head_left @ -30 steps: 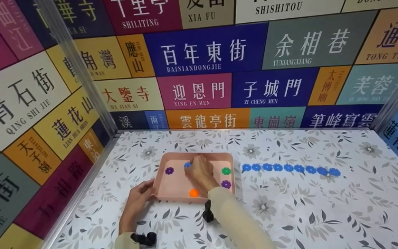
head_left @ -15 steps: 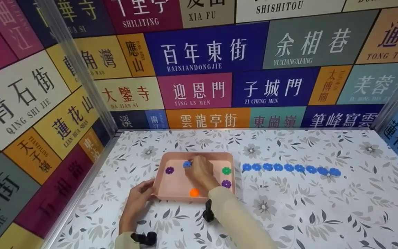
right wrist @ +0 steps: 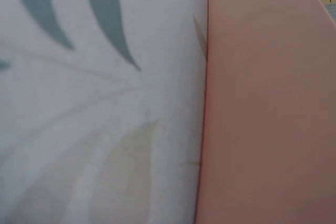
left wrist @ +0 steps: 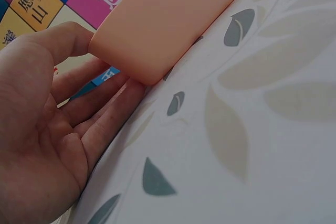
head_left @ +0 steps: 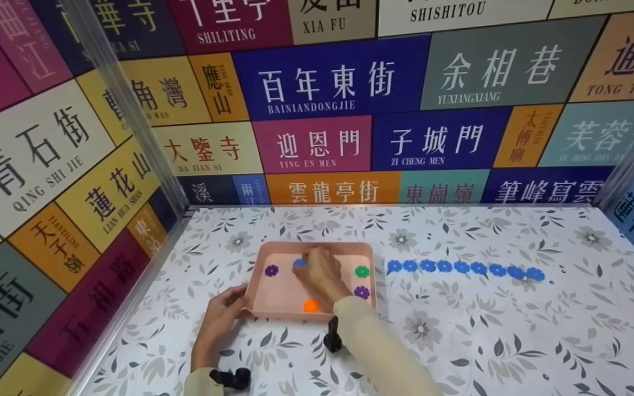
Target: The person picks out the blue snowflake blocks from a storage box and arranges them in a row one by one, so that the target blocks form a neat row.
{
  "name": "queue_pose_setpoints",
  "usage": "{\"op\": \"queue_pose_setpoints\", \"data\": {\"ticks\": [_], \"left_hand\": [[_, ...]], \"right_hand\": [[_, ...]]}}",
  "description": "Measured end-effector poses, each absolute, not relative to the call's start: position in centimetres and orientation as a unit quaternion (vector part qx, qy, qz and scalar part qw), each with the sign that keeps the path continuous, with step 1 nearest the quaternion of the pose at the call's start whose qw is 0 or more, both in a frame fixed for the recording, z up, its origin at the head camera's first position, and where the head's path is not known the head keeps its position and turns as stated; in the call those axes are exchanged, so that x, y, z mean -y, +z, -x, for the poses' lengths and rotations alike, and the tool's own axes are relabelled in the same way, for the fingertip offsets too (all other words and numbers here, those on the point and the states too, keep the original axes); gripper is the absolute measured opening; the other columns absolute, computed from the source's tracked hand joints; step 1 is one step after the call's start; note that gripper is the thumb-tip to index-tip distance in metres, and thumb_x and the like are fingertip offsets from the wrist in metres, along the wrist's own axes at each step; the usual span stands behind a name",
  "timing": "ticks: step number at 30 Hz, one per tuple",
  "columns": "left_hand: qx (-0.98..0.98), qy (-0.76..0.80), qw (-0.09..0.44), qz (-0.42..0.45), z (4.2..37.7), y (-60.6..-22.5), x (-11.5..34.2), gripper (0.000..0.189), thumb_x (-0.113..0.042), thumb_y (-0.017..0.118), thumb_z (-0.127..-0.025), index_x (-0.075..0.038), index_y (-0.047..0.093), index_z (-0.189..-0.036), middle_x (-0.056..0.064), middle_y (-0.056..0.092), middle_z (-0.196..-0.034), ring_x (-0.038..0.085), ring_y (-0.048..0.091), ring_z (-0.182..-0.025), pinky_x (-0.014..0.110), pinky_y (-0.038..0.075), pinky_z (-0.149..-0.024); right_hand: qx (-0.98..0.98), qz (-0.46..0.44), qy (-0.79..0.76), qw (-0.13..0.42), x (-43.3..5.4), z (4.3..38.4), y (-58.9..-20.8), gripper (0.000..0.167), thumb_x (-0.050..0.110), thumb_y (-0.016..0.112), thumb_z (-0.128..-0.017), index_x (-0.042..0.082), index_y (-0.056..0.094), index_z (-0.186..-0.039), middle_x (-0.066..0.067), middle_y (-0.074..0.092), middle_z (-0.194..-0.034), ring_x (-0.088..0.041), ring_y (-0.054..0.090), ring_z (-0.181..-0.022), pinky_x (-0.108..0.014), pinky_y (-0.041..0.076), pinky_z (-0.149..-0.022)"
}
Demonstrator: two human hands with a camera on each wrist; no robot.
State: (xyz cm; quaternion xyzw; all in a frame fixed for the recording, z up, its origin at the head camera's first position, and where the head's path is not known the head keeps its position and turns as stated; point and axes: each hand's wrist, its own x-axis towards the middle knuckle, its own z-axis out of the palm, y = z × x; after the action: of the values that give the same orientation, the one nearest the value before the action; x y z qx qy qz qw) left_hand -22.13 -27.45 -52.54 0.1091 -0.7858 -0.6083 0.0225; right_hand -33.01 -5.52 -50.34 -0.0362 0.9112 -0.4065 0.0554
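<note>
My right hand (head_left: 320,272) reaches into a shallow pink tray (head_left: 273,300), fingers bent down toward its floor. At those fingertips is a blue flower-shaped piece (head_left: 299,264), pinched and partly covered by the hand. My left hand (head_left: 222,316) holds the tray's near left corner. The left wrist view shows the thumb on the rim of the pink tray (left wrist: 157,30) and the fingers low against its side. In the right wrist view only the tray's outer wall (right wrist: 268,108) and tablecloth show; the hand is out of sight.
Inside the tray lie a purple piece (head_left: 271,270) at left, a green one (head_left: 361,271) and another purple one (head_left: 361,292) at right, and an orange piece (head_left: 310,306) in front. A row of several blue flower pieces (head_left: 462,267) stretches rightward across the leaf-patterned tablecloth (head_left: 493,341).
The blue piece at the right fingertips showed more and stood slightly higher half a second ago; now it is lower and more covered. Both hands stay in place.
</note>
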Motion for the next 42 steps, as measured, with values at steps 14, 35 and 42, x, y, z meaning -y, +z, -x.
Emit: {"op": "queue_pose_setpoints", "data": {"ticks": [14, 35, 42], "left_hand": [[0.777, -0.623, 0.029, -0.086, 22.1, -52.7, 27.5, 0.042, -0.011, 0.06, -0.097, 0.001, 0.058, -0.137, 0.022, 0.063, -0.134, 0.027, 0.067, -0.111, 0.031, 0.061, -0.084], [0.789, -0.606, 0.016, -0.102, 22.2, -52.4, 27.3, 0.041, -0.014, 0.057, -0.097, -0.005, 0.059, -0.137, 0.017, 0.063, -0.136, 0.026, 0.065, -0.116, 0.035, 0.06, -0.091], [0.794, -0.597, 0.012, -0.115, 22.2, -52.6, 27.5, 0.044, -0.016, 0.057, -0.098, -0.005, 0.057, -0.14, 0.018, 0.06, -0.14, 0.028, 0.063, -0.12, 0.035, 0.06, -0.093]], "right_hand": [[-0.913, 0.029, -0.402, 0.065, 5.6, 33.1, -50.3, 0.016, 0.018, 0.073, -0.08, 0.014, 0.064, -0.092, 0.0, 0.059, -0.089, -0.021, 0.058, -0.08, -0.028, 0.046, -0.064], [-0.907, 0.037, -0.414, 0.072, 5.3, 33.1, -49.7, 0.018, 0.019, 0.075, -0.081, 0.015, 0.064, -0.095, -0.004, 0.057, -0.088, -0.024, 0.061, -0.078, -0.03, 0.047, -0.061], [-0.897, 0.058, -0.437, 0.027, 5.2, 33.2, -49.3, 0.039, 0.021, 0.077, -0.079, 0.012, 0.066, -0.115, -0.001, 0.066, -0.094, -0.02, 0.062, -0.083, -0.03, 0.05, -0.069]]}}
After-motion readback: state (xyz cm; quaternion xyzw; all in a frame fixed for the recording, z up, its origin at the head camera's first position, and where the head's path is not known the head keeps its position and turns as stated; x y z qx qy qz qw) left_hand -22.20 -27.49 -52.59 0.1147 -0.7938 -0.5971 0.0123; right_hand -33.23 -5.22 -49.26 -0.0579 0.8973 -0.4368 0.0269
